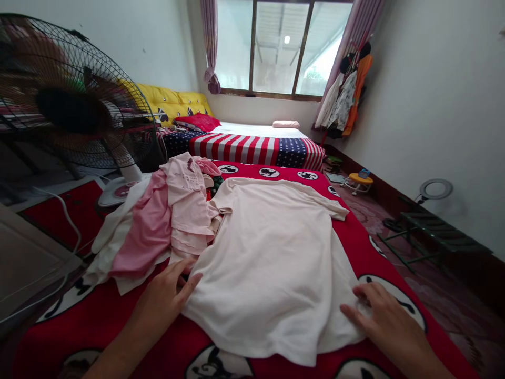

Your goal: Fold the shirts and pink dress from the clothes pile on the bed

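Observation:
A pale pink short-sleeved T-shirt (268,268) lies spread flat on the red bedcover (118,337), its collar end pointing away from me. My left hand (165,295) rests with spread fingers at the shirt's left edge. My right hand (382,316) lies on the lower right part of the shirt, fingertips on the cloth. Neither hand grips anything that I can see. To the left of the shirt sits a heap of crumpled clothes (158,223) in pink and white, touching the shirt's left sleeve.
A large black standing fan (74,105) stands close on the left. Beyond the red bed lies a second bed with a stars-and-stripes cover (244,150). On the right floor stand a green folding rack (434,231), a ring light (436,189) and a small yellow stool (359,181).

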